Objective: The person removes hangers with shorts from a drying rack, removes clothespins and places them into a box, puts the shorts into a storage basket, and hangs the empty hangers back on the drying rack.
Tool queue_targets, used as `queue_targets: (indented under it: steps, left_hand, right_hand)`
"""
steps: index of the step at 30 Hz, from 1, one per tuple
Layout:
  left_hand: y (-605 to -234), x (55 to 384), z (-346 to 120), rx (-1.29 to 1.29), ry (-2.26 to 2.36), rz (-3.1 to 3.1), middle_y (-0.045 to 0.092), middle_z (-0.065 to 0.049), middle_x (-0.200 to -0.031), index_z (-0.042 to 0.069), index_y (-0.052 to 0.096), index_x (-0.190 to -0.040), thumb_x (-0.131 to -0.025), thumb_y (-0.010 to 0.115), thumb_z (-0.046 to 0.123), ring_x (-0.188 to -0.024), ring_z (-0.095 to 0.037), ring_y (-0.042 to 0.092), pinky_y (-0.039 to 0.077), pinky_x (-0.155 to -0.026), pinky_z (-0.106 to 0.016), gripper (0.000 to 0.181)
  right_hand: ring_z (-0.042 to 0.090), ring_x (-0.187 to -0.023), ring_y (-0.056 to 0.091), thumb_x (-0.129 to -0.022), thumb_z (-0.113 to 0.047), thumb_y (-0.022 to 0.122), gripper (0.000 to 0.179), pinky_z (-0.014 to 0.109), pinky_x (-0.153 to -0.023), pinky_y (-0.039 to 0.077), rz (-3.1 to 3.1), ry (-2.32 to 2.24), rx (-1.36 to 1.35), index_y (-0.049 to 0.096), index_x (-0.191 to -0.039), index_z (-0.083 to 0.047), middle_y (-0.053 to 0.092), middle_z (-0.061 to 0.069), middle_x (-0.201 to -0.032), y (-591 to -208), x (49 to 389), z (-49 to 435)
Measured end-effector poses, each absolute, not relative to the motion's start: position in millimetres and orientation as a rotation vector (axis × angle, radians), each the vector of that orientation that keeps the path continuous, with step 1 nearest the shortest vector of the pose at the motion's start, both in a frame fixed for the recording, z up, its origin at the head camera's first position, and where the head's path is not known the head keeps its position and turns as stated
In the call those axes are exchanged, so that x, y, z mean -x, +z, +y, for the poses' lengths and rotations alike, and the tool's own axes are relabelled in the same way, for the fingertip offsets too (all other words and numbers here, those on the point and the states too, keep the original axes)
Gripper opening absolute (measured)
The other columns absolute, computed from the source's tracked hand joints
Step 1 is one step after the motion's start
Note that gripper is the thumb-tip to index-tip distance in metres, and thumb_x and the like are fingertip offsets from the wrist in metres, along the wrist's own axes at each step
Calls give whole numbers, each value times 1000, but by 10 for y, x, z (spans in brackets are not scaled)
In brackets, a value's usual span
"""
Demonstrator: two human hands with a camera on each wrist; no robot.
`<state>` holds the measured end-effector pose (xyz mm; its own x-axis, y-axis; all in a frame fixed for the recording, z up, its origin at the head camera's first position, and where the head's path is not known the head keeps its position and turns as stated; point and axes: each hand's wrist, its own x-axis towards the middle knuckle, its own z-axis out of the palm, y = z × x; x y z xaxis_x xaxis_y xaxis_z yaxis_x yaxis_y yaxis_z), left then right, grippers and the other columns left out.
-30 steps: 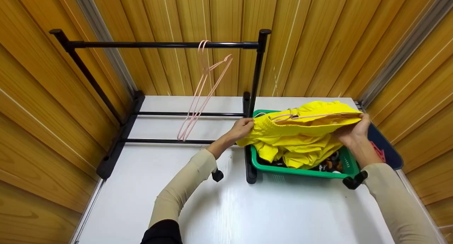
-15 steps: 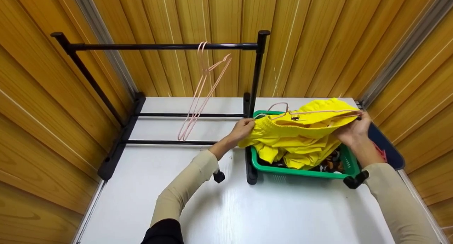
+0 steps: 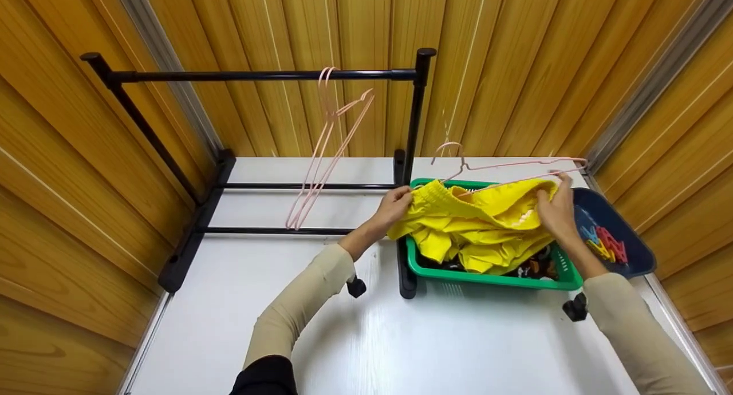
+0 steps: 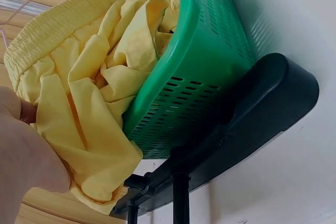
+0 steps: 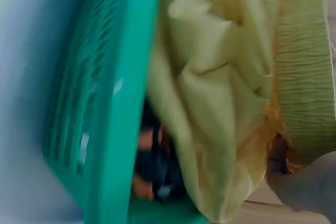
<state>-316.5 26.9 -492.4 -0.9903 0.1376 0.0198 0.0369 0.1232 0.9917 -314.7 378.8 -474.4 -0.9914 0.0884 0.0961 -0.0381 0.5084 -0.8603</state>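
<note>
Yellow shorts (image 3: pixel 458 223) with a gathered elastic waistband lie bunched over the green basket (image 3: pixel 487 279). My left hand (image 3: pixel 394 207) pinches the left end of the waistband. At the other end my right hand (image 3: pixel 555 209) grips the waistband, its thumb at the inner side of the opening. A pink hanger (image 3: pixel 515 165) has its left end inside the waistband, while its right end sticks out free past my right fingers. Its hook points up, behind the shorts. In the right wrist view the waistband (image 5: pixel 304 66) runs down to my thumb. The hanger's left tip is hidden by the cloth.
A black clothes rack (image 3: pixel 257 75) stands on the left, with pink hangers (image 3: pixel 320 154) on its top bar. Dark patterned cloth (image 3: pixel 535 266) lies in the basket. A navy tray (image 3: pixel 635 234) of coloured clothes pegs (image 3: pixel 610 243) sits to the right. Wooden walls enclose the white surface.
The hanger's right end has come out of the waistband and risen above it. My right hand has shifted left along the waistband, uncovering the pegs. My left hand stays put.
</note>
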Motion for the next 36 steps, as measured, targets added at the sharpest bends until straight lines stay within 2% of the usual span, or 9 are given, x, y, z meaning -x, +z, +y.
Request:
queue_targets:
  steps: [2, 8, 13, 18, 21, 25, 30, 33, 36]
  left_hand:
    - [-4909, 3150, 272, -180, 2001, 2309, 53, 5, -84, 4, 65, -96, -100, 50, 12, -82, -10, 48, 38, -72, -21, 17]
    - [-4881, 3148, 257, -278, 1976, 2327, 64, -1, -105, 7, 69, -114, -99, 53, 12, -92, -10, 53, 42, -80, -21, 23]
    - [-4874, 3129, 217, -427, 1949, 2326, 67, -10, -131, 8, 67, -129, -101, 54, 11, -105, -11, 56, 46, -93, -23, 31]
    - [-4907, 3106, 182, -598, 1868, 2430, 66, -11, -135, 9, 67, -133, -102, 59, 15, -118, -17, 58, 44, -110, -36, 32]
    - [-4919, 3097, 197, -767, 1811, 2512, 68, -12, -133, 6, 67, -132, -101, 63, 15, -125, -24, 60, 32, -121, -46, 33]
    - [-4929, 3099, 290, -953, 1837, 2580, 74, -15, -121, 2, 72, -124, -96, 69, 12, -116, -28, 65, 38, -116, -44, 29]
    - [-4976, 3091, 459, -1114, 1784, 2612, 76, -14, -101, 4, 77, -116, -93, 73, 12, -92, -23, 62, 45, -86, -23, 25]
    - [-4981, 3106, 503, -1096, 1730, 2645, 76, -13, -102, 5, 77, -116, -94, 72, 15, -89, -20, 59, 43, -80, -18, 25]
    - [-4965, 3123, 446, -1051, 1612, 2794, 78, -11, -104, 5, 78, -114, -95, 70, 17, -91, -21, 63, 50, -83, -22, 24]
  right_hand:
    - [45, -106, 47, -106, -18, 43, 51, 55, -86, 42, -2674, 1132, -182, 31, -153, -4, 31, 39, -145, -4808, 3125, 3745]
    - [51, -108, 49, -100, -11, 61, 48, 62, -81, 42, -2779, 687, -789, 51, -147, -1, 48, 38, -128, -4898, 3051, 3630]
    - [55, -117, 50, -102, -22, 61, 47, 68, -92, 42, -2869, 458, -764, 56, -144, -4, 52, 34, -136, -4818, 2980, 3499]
    - [42, -92, 65, -88, -18, 76, 24, 55, -84, 50, -2285, 535, -698, 74, -100, 3, 72, 23, -101, -4659, 3020, 3478]
    - [43, -100, 60, -83, -26, 79, 38, 56, -92, 44, -2134, 563, -722, 71, -107, 3, 69, 23, -105, -4490, 3051, 3570]
    - [46, -115, 58, -88, -36, 77, 51, 64, -101, 42, -2470, 539, -805, 68, -125, -2, 66, 25, -123, -4301, 3025, 3768]
    - [49, -110, 63, -105, -25, 56, 33, 68, -95, 48, -3052, 493, -756, 76, -110, 2, 70, 28, -117, -4217, 2917, 4041]
    - [45, -101, 65, -111, -20, 36, 44, 61, -89, 53, -3215, 529, -706, 74, -105, 2, 71, 27, -110, -4179, 2909, 4163]
    - [34, -83, 65, -112, -23, 28, 50, 47, -71, 54, -3249, 525, -657, 71, -101, -1, 71, 19, -94, -4121, 2945, 4240]
